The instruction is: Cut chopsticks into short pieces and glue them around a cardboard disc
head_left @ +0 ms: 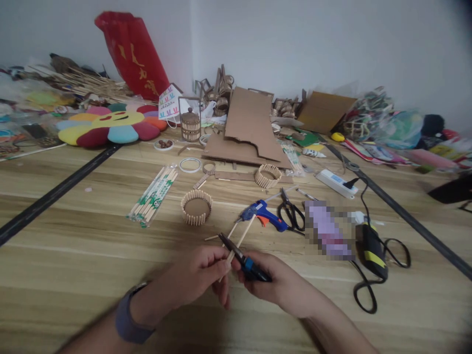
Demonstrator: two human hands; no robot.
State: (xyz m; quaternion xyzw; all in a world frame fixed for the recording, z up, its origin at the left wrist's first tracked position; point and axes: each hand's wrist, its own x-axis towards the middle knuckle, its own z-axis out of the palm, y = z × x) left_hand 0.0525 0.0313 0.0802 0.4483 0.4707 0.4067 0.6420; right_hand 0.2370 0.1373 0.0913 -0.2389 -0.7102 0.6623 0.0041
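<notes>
My left hand (201, 275) pinches thin wooden sticks (246, 232) between thumb and fingers, their far ends pointing away from me. My right hand (282, 282) is wrapped round a cutting tool that looks like pliers (248, 265), with dark jaws and black-and-blue handles. The jaws lie across the sticks just beyond my left fingertips; whether they bite into the wood I cannot tell. Just past my hands lies a blue glue gun (272, 217) with an orange trigger. To its left stands a round cup of short upright sticks with a cardboard base (196, 207).
Black scissors (291, 214) lie right of the glue gun. Packed chopsticks (155, 194) are at left, a second stick ring (268, 176) farther back. Cardboard sheets (250, 123) stand behind. A power strip (336, 183) and a looping black cable (363, 290) occupy the right.
</notes>
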